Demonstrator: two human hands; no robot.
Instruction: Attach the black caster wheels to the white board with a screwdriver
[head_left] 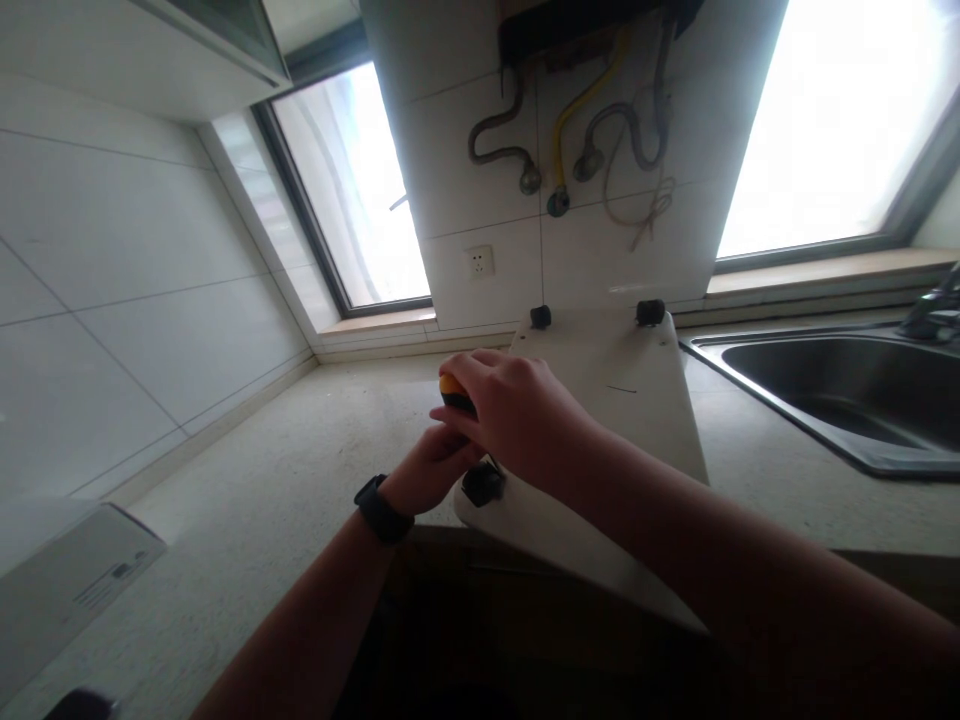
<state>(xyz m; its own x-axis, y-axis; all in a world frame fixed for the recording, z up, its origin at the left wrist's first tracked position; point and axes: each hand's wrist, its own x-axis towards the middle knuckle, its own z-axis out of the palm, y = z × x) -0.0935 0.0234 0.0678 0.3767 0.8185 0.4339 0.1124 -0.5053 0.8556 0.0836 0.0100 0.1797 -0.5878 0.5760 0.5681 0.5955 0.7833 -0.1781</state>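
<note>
My right hand (521, 410) is wrapped round the yellow and black handle of a screwdriver (456, 393). A thin dark shaft seems to run down from below that hand toward a black caster (482, 484) at the near left corner of a white board (600, 365). Just below and left of it, my left hand (431, 468) is closed close to the caster, a dark watch on its wrist. What its fingers hold is hidden behind the right hand. The board lies on the counter, its near edge sticking out over the front.
Two more black casters, a left one (540, 317) and a right one (650, 312), stand at the board's far corners. A steel sink (832, 400) lies to the right. A pale box (82, 590) sits at left on the counter (300, 450). Pipes (559, 130) hang on the wall.
</note>
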